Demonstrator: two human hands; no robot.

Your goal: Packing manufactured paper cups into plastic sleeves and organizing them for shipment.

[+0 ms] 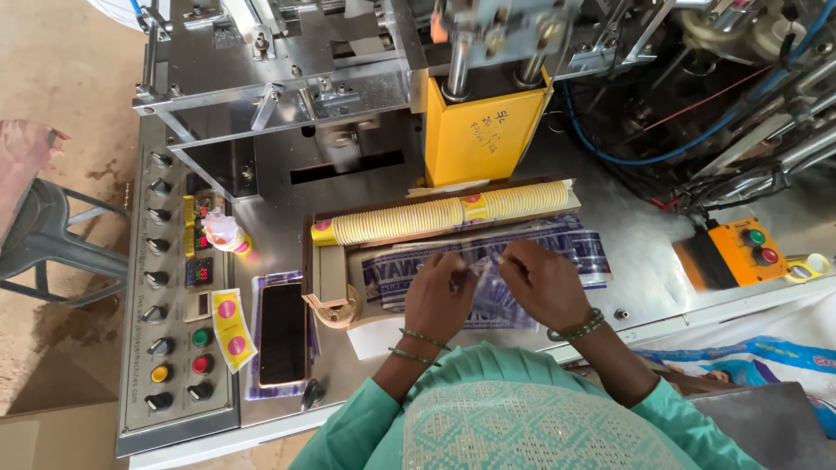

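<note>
My left hand (440, 300) and my right hand (540, 283) meet over a clear plastic sleeve (522, 261) printed in blue, which lies flat on the steel machine table (627, 261). Both hands pinch the sleeve's thin film between fingertips, near its middle. Just behind the sleeve, a long nested stack of cream paper cups (444, 218) lies on its side in a shallow wooden tray (306, 261). Green bead bangles sit on both wrists.
A yellow machine block (479, 130) rises behind the cups. At left is a control panel (174, 348) with knobs and coloured buttons, plus a dark phone (283, 332) and a tape roll (335, 309). An orange button box (736, 252) sits at right. A grey chair (43, 244) stands at far left.
</note>
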